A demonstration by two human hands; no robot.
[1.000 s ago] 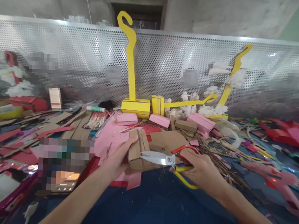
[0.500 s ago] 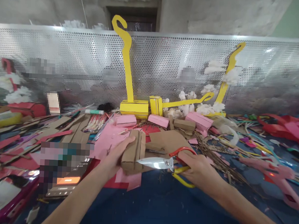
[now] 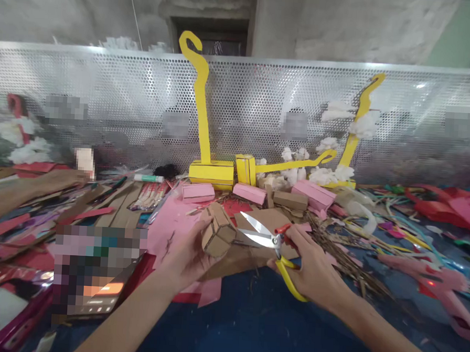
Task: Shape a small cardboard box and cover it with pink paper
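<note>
Brown cardboard box [image 3: 219, 238] with a six-sided end, held off the table [image 3: 227, 328] near the middle of the head view, my only feed. I take it as the hub of the clock.

Changed within the last second: the box is turned, so its end face now points toward me, and the scissors [image 3: 275, 242] have gone from blades together against it to blades parted, tips at two to three o'clock, just beside it. I judge this as a look at the end and its dark seams, with no cut under way.

Left hand [image 3: 187, 260]: wrapped round the box's left side, pinching it; the far fingers are hidden from me. Right hand [image 3: 311, 264], three to four o'clock: curled through the red and yellow handles.

Around: cardboard sheet [image 3: 234, 262] beneath, pink paper [image 3: 169, 222] at ten, pink blocks [image 3: 198, 192] from eleven to two, upright yellow hook [image 3: 201, 106] nearer twelve. Phone [image 3: 108, 295] at eight.

In the way, I reckon: loose twigs [image 3: 348, 261] just past the right hand, and the glue gun [image 3: 446, 279] at three to four, red light lit.
</note>
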